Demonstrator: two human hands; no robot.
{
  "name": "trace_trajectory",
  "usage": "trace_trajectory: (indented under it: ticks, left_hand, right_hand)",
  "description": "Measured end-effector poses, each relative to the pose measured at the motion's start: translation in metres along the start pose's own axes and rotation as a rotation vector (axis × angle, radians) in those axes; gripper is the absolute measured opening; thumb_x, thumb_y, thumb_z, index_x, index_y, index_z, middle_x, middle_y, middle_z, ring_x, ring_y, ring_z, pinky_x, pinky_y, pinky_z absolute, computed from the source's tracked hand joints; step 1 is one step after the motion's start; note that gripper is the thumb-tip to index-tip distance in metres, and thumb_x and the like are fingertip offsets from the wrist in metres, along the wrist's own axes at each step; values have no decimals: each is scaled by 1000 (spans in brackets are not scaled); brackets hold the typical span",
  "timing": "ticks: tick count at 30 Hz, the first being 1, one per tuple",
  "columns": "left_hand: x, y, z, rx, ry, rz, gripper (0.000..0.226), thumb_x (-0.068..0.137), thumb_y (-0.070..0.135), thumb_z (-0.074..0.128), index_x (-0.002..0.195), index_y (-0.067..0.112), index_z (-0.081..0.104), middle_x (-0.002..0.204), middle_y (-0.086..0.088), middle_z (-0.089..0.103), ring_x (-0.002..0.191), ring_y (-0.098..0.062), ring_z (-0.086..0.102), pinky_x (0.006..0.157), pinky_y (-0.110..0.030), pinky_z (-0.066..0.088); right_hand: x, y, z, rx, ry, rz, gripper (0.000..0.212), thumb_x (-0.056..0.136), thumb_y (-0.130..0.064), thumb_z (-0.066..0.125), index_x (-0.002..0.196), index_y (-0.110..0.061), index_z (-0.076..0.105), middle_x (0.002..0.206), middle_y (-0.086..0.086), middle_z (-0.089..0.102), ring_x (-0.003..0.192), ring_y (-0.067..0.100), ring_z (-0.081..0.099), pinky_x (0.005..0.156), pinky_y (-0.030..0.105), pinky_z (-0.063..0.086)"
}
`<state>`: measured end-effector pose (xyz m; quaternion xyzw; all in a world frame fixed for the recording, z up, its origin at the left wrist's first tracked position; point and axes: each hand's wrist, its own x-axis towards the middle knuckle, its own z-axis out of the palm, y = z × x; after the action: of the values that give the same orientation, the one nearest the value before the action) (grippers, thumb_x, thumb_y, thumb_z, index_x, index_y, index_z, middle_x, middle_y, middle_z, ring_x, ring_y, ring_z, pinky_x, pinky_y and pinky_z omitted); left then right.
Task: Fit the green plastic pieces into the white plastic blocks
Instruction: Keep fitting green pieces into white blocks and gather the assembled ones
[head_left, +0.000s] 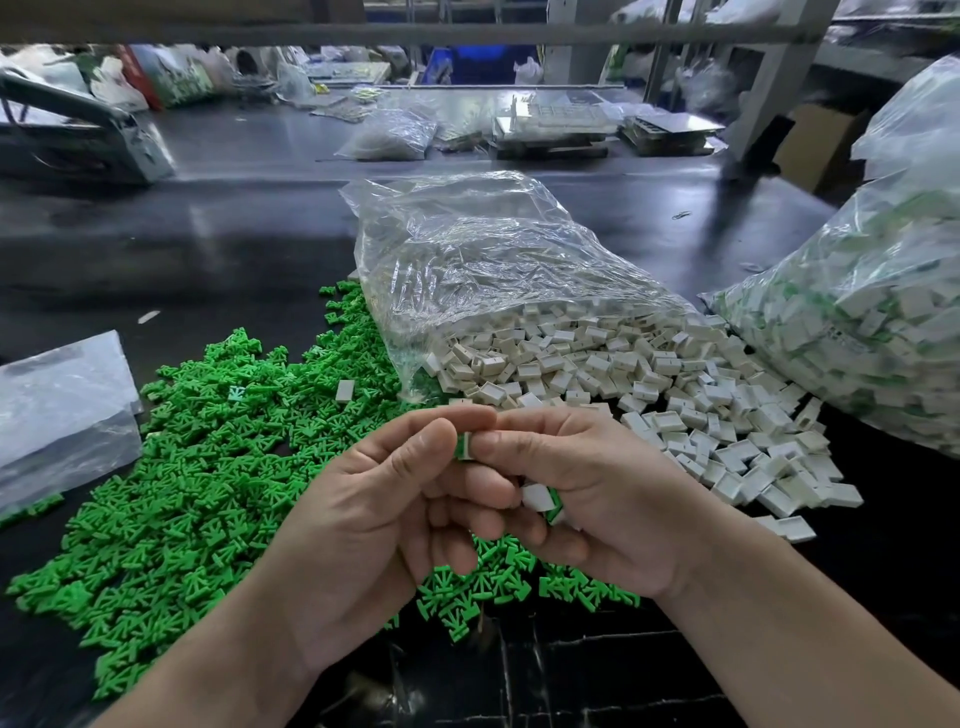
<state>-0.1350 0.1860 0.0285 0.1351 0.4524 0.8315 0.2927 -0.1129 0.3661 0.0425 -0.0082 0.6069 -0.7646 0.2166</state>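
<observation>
Left hand (374, 509) and right hand (597, 499) pinch one white block (467, 445) between them.

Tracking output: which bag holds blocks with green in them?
The right bag: its blocks show green; the middle bag holds plain white ones.

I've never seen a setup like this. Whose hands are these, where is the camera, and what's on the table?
No machine here: a person works bare-handed, and the one picture comes from a camera worn on their head, looking down. On the dark table lies a heap of green pieces, and white blocks spill from a clear bag. A second bag at the right holds white and green parts. The left hand and right hand together pinch one block with green in it; the right hand also holds a second block lower down.
</observation>
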Motion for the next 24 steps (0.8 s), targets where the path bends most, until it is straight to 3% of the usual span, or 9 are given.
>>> trace_trajectory:
  ticks: [9,13,17,21,24]
  left_hand:
    - [1,-2,-2,-150,3,-108,37,66,25,90,97,11,74,68,-16,71,50,-21,67,43,-26,53]
    - [1,-4,0,-172,15,-54,37,67,28,89,96,12,74,67,-14,70,50,-19,66,43,-25,53]
    - [0,-6,2,-228,-61,-29,36,78,34,80,106,12,73,75,-13,74,59,-19,70,50,-26,57]
    - [0,-6,8,-166,-21,24,34,67,24,89,95,12,74,67,-15,72,51,-20,69,44,-26,55]
    - [0,-5,10,-154,-18,62,31,68,25,88,93,13,74,65,-14,71,49,-19,68,43,-25,54]
  right_hand:
    - [-1,0,2,-16,-26,34,31,95,-21,67,114,3,64,63,1,56,46,8,48,31,15,29]
    - [0,1,5,32,-16,14,31,90,-24,69,108,1,68,63,2,55,45,9,48,31,15,29]
    - [-1,-1,6,89,-46,-22,13,84,-27,67,86,-18,75,62,2,53,44,10,47,31,14,28]
    - [-2,-1,6,100,-63,-35,19,83,-26,66,95,-13,74,65,6,53,44,10,47,31,14,27]
    - [-3,-2,7,125,-88,-55,13,84,-24,66,89,-16,75,63,5,54,42,9,48,31,14,26]
